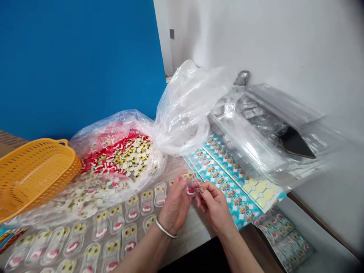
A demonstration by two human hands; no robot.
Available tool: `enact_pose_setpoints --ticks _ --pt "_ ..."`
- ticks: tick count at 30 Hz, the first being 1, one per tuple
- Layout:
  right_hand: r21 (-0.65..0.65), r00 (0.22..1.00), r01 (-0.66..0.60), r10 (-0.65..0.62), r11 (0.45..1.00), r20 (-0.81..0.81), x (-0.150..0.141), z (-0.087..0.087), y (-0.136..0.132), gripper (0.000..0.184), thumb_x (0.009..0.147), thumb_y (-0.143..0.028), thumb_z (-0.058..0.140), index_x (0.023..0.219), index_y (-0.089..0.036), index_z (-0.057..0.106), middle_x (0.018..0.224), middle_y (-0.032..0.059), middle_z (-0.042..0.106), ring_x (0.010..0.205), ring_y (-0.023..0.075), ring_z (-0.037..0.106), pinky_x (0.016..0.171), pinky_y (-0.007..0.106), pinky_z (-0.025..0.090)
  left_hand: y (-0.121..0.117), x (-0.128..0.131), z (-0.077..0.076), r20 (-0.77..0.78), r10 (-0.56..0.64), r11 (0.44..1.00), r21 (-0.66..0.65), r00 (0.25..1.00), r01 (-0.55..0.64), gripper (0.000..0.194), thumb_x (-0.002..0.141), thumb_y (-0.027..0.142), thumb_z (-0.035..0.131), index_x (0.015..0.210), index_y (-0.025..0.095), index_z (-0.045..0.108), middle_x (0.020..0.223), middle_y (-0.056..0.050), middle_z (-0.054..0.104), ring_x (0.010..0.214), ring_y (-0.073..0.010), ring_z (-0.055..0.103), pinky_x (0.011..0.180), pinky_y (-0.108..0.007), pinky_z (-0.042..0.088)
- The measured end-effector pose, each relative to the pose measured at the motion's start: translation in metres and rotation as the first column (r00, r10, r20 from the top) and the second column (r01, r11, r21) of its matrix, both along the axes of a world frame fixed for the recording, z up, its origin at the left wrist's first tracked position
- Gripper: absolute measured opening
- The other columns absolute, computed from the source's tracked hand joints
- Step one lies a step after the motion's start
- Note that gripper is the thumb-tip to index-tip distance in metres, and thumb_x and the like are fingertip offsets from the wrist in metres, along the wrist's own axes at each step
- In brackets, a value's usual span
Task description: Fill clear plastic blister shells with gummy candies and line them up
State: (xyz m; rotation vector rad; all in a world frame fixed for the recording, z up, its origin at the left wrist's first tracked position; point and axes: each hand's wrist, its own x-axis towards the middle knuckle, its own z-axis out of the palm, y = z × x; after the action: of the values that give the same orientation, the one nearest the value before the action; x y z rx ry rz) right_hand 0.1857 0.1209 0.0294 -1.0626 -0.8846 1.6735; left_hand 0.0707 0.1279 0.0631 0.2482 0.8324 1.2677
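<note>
My left hand (178,203) is closed on a small clear plastic blister shell (191,186) with yellow eye pieces at its top and a red-and-white mouth piece at its bottom. At the shell's lower right edge, the fingers of my right hand (212,201) are pinched together on it too. A silver bangle circles the left wrist. Left of my hands, several filled blister shells (116,220) of the same kind lie in rows on the table. Just right of the hands is a blue printed sheet (227,178) with repeated cartoon figures and yellow shapes.
A clear bag (122,151) of loose red and yellow pieces lies behind the rows. An orange basket (36,170) stands at the left. Clear plastic trays (250,136) and a crumpled bag (187,106) are at the back right. Packed sheets (287,235) lie lower at the right.
</note>
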Motion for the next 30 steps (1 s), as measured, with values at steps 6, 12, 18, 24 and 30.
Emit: enact_pose_setpoints --ticks 6,12,18,24,30 --pt "0.074 0.951 0.037 -0.058 0.997 0.304 0.003 -0.009 -0.023 0.032 0.087 -0.048 0.063 0.072 -0.020 0.061 0.053 -0.0058 0.044 0.049 0.0106 0.037 0.048 0.024 0.028 -0.013 -0.004 -0.006 -0.113 0.088 0.991 -0.088 0.990 -0.098 0.046 0.068 0.019 0.083 0.110 0.020 0.065 0.107 -0.004 0.069 0.102 -0.0211 0.068 0.083 -0.029 0.050" --pt "0.166 0.868 0.056 -0.130 0.985 0.478 0.000 -0.003 -0.028 0.026 0.084 -0.045 0.066 0.074 -0.021 0.060 0.066 -0.0011 0.057 0.060 0.0151 0.051 0.056 0.027 0.040 -0.023 -0.012 -0.009 -0.143 0.099 0.993 -0.047 0.985 -0.106 0.044 0.067 0.015 0.082 0.108 0.019 0.066 0.109 -0.006 0.070 0.106 -0.0212 0.068 0.088 -0.029 0.047" --pt "0.046 0.967 -0.106 0.092 0.993 0.238 -0.008 -0.008 -0.022 0.037 0.083 -0.057 0.067 0.087 -0.020 0.063 0.069 0.0000 0.063 0.057 0.0148 0.054 0.054 0.026 0.042 -0.039 -0.016 -0.018 -0.221 0.067 0.997 -0.021 0.973 -0.073 0.052 0.074 0.021 0.078 0.123 0.021 0.059 0.119 -0.011 0.070 0.113 -0.0235 0.065 0.097 -0.035 0.047" --pt "0.028 0.834 -0.023 0.003 0.999 0.551 0.010 -0.031 0.011 0.031 0.079 -0.050 0.063 0.086 -0.020 0.062 0.060 -0.0012 0.060 0.052 0.0168 0.053 0.048 0.027 0.035 -0.047 -0.057 -0.027 -0.932 0.226 0.948 0.277 0.283 0.156 0.032 0.089 0.017 0.061 0.119 0.025 0.065 0.132 -0.009 0.065 0.130 -0.0286 0.054 0.112 -0.052 0.038" --pt "0.152 0.619 -0.131 -0.039 0.980 0.785 -0.005 -0.039 0.030 0.036 0.082 -0.034 0.056 0.112 -0.016 0.062 0.065 -0.0008 0.066 0.060 0.0199 0.062 0.061 0.030 0.044 -0.041 -0.068 -0.041 -0.843 0.319 0.819 0.015 -0.433 0.574 0.030 0.087 0.015 0.065 0.114 0.027 0.067 0.130 -0.006 0.068 0.134 -0.0353 0.050 0.113 -0.067 0.030"
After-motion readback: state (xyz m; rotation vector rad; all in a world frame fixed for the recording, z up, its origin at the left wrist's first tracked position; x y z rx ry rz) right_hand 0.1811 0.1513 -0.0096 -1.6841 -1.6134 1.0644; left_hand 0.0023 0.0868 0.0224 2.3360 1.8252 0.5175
